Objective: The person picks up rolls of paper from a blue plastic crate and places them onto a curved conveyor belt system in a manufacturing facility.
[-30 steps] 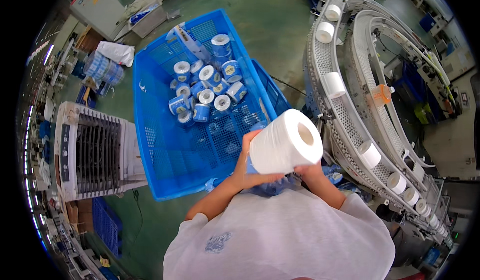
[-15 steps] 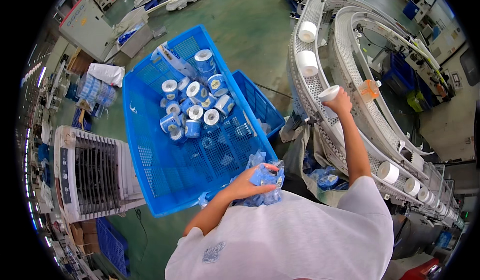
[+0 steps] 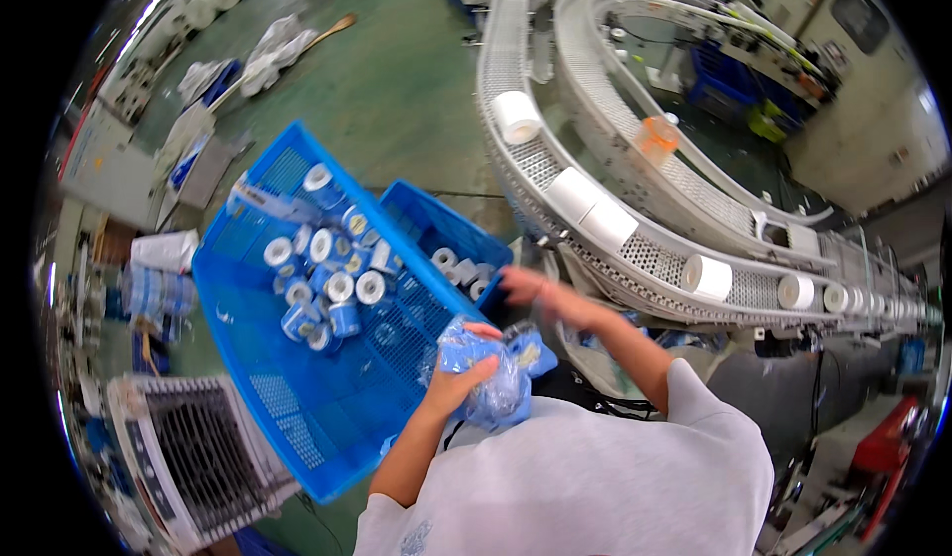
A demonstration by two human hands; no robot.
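Note:
My left hand (image 3: 459, 385) is closed round a crumpled bunch of clear and blue printed plastic bags (image 3: 501, 397), held against my front. Blurred by motion, my right hand (image 3: 535, 291) is over the near end of a small blue crate (image 3: 402, 196). Its fingers look stretched out, with nothing visible in them. White paper rolls (image 3: 466, 270) lie inside that crate. To the left, a large blue basket (image 3: 243, 333) holds several rolls in blue printed wrap (image 3: 340, 286). White unwrapped rolls (image 3: 707, 277) rest on the curved conveyor (image 3: 754, 283) at the right.
An orange-tinted clear bottle (image 3: 657, 137) stands on the inner conveyor track. A grey air cooler (image 3: 203, 457) is at the lower left. White sheeting and a wooden-handled tool (image 3: 327, 32) lie on the green floor ahead.
My right hand has left the conveyor, moved left to the small crate, and the white roll is gone from it. My left hand still grips the bags. The view has swung right.

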